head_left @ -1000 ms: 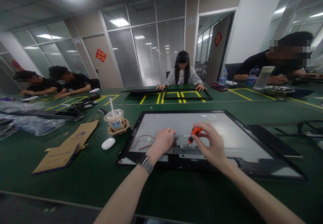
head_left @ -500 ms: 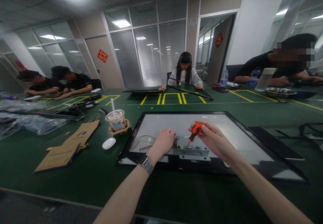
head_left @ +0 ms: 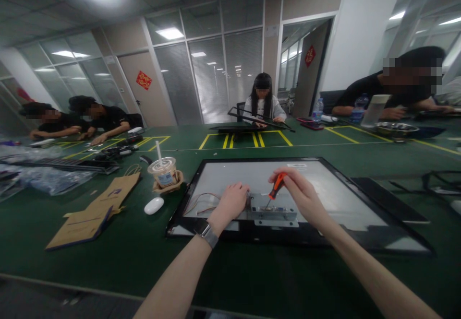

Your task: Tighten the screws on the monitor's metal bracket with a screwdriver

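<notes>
Screwdriver (head_left: 276,185): leans over the metal bracket (head_left: 275,217), tip down among small parts there, handle tilted away to the right. Held by the right hand (head_left: 300,189), thumb and fingers clamped together on the orange-and-black handle. Too small to tell whether seated in a screw head. At the bracket's left end, the left hand (head_left: 234,201), palm down; cannot tell whether clamped on the metal or merely resting against it. Best, in judgement, to stand the shaft squarer to the work, press along its line and turn slowly, bracing the bracket with the left hand. Go easy on downward force, given the broad panel (head_left: 216,175) underneath.

As for writing: on the flattened paper bag (head_left: 90,213), a dark logo and print, too blurred to read. On the drink cup (head_left: 163,170), a blue-and-white label, equally unreadable. Near the panel's far edge, a white sticker (head_left: 297,165), lettering too tiny. Farther off, a water bottle (head_left: 318,110), no brand legible. Farthest back, on the left door (head_left: 151,103), a red diamond with gold characters, too soft to make out; on the right door (head_left: 311,84), another, apparently reading 福.
</notes>
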Action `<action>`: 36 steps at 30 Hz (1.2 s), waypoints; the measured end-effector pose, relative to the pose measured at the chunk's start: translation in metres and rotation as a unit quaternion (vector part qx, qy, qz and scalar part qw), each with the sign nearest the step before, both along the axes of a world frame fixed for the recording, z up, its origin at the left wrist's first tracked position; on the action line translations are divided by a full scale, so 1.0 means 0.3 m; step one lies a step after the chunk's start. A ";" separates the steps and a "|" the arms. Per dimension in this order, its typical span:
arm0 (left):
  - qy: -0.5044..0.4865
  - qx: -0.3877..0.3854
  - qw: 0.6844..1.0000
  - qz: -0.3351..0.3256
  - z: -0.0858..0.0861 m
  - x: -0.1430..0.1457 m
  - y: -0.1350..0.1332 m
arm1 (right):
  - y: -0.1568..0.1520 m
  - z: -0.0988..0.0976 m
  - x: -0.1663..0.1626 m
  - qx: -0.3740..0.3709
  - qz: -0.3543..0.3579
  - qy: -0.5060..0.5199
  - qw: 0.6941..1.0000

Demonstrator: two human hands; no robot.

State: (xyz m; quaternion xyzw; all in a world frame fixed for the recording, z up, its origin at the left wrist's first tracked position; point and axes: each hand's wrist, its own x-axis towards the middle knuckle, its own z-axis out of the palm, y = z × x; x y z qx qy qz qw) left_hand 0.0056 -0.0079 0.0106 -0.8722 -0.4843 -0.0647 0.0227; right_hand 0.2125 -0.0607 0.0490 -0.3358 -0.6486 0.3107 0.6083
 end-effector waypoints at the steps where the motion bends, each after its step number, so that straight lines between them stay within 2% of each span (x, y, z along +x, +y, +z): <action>1: 0.001 0.001 1.000 0.000 -0.001 0.000 0.000 | 0.003 0.000 0.002 -0.011 0.022 0.023 0.999; 3: 0.003 0.001 1.000 0.003 -0.002 0.001 0.000 | 0.007 -0.003 0.003 -0.046 0.070 0.071 0.994; 5: 0.001 0.002 1.000 0.003 -0.001 0.001 0.000 | 0.009 -0.007 0.002 -0.070 0.088 0.101 0.989; 7: -0.001 0.003 1.000 0.002 0.000 0.002 -0.001 | 0.009 -0.011 0.001 -0.072 0.072 0.101 0.990; 10: 0.008 0.000 1.000 0.003 0.002 0.002 -0.001 | 0.008 -0.011 0.004 -0.058 0.043 0.047 0.996; 14: 0.013 -0.004 1.000 0.003 0.004 0.002 0.000 | 0.000 -0.003 0.005 -0.016 0.042 0.003 0.999; 17: 0.006 -0.005 1.000 0.003 0.004 0.003 -0.001 | -0.011 0.004 -0.001 -0.012 0.034 -0.009 0.999; 21: 0.000 -0.010 1.000 0.011 0.009 0.004 -0.005 | -0.028 0.021 -0.006 0.065 -0.048 -0.050 0.995; 23: 0.002 -0.010 1.000 0.010 0.012 0.003 -0.008 | -0.031 0.026 -0.003 0.089 -0.062 -0.049 0.993; 29: 0.002 -0.007 1.000 0.007 0.011 0.002 -0.010 | -0.033 0.024 0.005 -0.010 0.013 -0.023 1.000; 33: -0.001 -0.005 1.000 0.006 0.009 0.004 -0.007 | -0.034 0.026 -0.007 0.029 -0.033 -0.056 0.997; 36: 0.002 -0.005 1.000 0.004 0.006 0.003 -0.004 | -0.026 0.020 -0.011 0.038 -0.066 -0.039 0.996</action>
